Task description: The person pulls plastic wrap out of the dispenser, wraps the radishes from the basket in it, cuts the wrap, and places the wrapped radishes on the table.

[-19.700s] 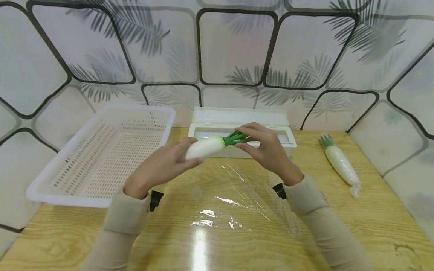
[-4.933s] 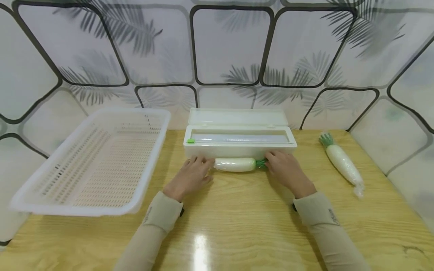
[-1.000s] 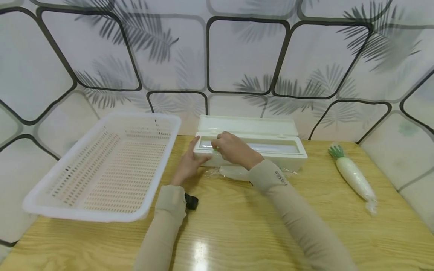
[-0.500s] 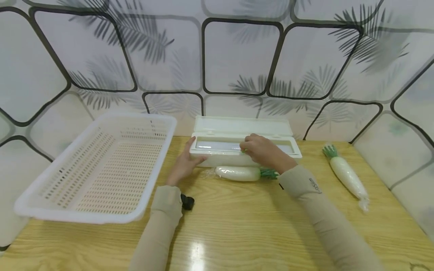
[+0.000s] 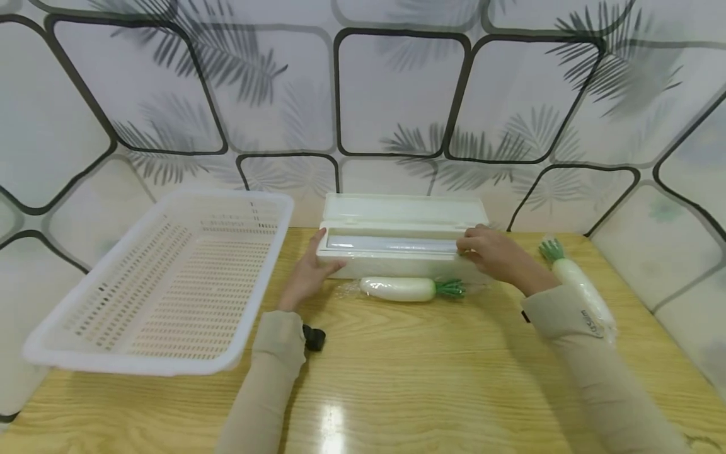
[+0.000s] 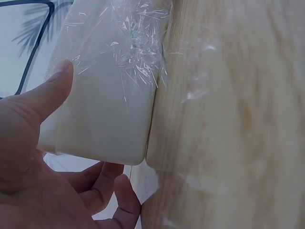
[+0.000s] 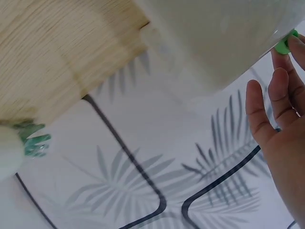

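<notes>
A white cling film dispenser (image 5: pixel 368 268) stands at the back of the table with its lid raised and the film roll (image 5: pixel 391 244) showing. My left hand (image 5: pixel 306 277) grips its left end; in the left wrist view the thumb (image 6: pixel 57 90) presses the front face. At the right end, my right hand (image 5: pixel 493 252) pinches the green slide cutter (image 7: pixel 282 46), seen in the right wrist view. A white radish with green leaf stalks (image 5: pixel 399 289) lies along the dispenser's front, on clear film that spreads past both its ends.
A white perforated plastic basket (image 5: pixel 130 364) occupies the left side of the table. Behind my right forearm, a second radish (image 5: pixel 578 280) wrapped in film lies at the right, partly covered by the sleeve. The patterned wall (image 5: pixel 397 94) rises directly behind the dispenser.
My right hand has slid the cutter from the dispenser's left part to its right end. The left hand keeps holding the left end. Earlier, both hands placed the radish before the dispenser.
</notes>
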The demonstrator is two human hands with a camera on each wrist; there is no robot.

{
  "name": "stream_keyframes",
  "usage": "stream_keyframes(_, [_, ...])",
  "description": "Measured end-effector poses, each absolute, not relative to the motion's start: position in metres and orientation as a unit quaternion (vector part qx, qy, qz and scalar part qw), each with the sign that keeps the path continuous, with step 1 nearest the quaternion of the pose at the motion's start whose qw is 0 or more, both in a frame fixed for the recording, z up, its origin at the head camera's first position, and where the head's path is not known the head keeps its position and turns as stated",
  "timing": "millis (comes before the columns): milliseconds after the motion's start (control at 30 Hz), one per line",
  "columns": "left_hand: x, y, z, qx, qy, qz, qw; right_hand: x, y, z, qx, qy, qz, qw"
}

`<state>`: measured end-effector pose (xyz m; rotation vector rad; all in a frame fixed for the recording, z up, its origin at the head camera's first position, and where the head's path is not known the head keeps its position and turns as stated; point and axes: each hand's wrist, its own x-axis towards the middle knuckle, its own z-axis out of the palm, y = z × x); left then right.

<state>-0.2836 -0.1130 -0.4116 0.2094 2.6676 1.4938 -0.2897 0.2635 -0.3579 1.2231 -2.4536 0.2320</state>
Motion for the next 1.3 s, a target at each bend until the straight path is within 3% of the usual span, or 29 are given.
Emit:
stream_keyframes(267, [-0.283,-0.109,-0.410,0.071,0.867,0.493,0.036,-0.280,0.310,-0.358,0.393,-0.894,0.084,0.197])
stream_keyframes(467, [-0.282,-0.110,-0.409,0.065,0.847,0.525,0.045,-0.280,0.314,-0.362,0.390,-0.888,0.098,0.223])
stream_keyframes(767, [-0.276,-0.109,-0.396,0.027,0.767,0.637,0.067,-0.277,0.309,-0.358,0.331,-0.922,0.115,0.168])
stream_keyframes(1033, [-0.272,-0.104,-0.392,-0.004,0.787,0.617,0.001,-0.270,0.303,-0.363,0.310,-0.918,0.146,0.198])
stream_keyframes(1300, [-0.268,-0.102,-0.388,0.027,0.857,0.510,-0.070,-0.270,0.299,-0.366,0.306,-0.915,0.156,0.211])
